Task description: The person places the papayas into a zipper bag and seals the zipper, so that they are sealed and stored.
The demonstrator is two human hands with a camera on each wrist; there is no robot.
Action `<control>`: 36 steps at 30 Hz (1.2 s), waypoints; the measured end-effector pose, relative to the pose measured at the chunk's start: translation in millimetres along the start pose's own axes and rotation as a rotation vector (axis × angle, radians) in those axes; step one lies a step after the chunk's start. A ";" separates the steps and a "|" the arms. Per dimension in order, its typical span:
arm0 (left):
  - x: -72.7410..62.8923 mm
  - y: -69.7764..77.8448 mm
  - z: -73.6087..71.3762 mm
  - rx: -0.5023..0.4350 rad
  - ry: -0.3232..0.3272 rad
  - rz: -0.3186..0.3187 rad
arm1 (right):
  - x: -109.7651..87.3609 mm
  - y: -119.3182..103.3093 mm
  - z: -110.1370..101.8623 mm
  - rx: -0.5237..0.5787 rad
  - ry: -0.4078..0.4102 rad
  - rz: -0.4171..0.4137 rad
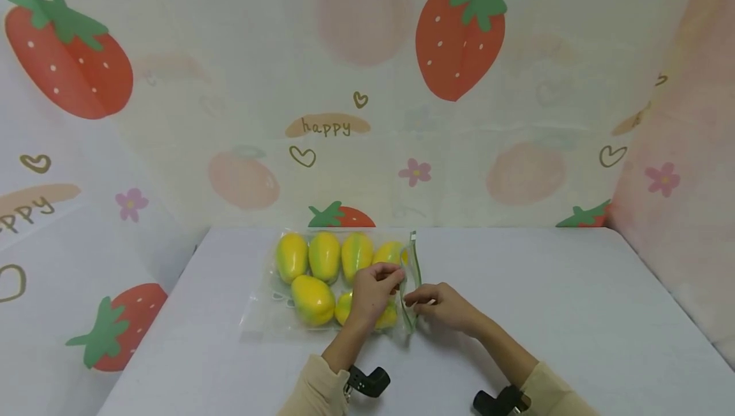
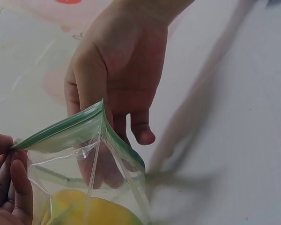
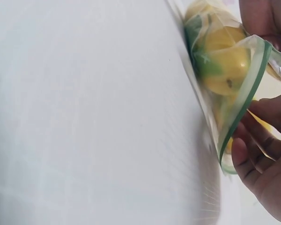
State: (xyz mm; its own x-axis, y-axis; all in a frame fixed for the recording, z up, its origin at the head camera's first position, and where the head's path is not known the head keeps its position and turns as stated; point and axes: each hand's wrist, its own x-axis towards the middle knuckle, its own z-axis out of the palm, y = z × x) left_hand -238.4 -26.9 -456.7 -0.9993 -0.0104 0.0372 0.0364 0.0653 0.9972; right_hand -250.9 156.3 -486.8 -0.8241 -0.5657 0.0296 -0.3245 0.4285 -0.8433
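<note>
Several glossy yellow-green mangoes (image 1: 312,300) lie in a clear zip bag (image 1: 261,317) with a green-edged mouth, which faces right in the head view. My left hand (image 1: 374,288) reaches over the bag, and its thumb and fingers pinch the green zip edge (image 2: 61,125). At the mouth, my right hand (image 1: 442,306) has its fingers loosely bent and spread. Through the clear plastic in the left wrist view, some fingers (image 2: 103,176) of it show. The mouth stands parted, with a mango (image 3: 225,61) close behind it. My left hand and forearm cover part of the lower mangoes.
The bag lies toward the back of a white table (image 1: 545,314), whose far edge meets a hanging cloth (image 1: 367,84) printed with strawberries, hearts and flowers. Black wrist cameras (image 1: 370,382) sit by both beige sleeves.
</note>
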 end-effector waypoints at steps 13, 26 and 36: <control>-0.4 -2.4 -0.7 0.002 -0.007 -0.002 | -2.4 0.3 -8.7 0.012 0.020 0.001; 0.9 1.4 -0.3 0.011 -0.015 0.019 | 4.8 -4.4 -21.1 0.069 0.232 0.121; 0.0 -0.6 0.3 0.018 -0.008 -0.007 | 16.1 -9.3 -33.8 0.090 0.374 0.195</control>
State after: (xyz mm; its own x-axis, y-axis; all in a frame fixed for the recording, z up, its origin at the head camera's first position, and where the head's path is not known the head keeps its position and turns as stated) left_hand -238.4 -26.6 -457.4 -0.9995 -0.0028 0.0299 0.0295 0.0833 0.9961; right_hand -276.8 167.1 -460.4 -0.9829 -0.1789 0.0438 -0.1181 0.4294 -0.8954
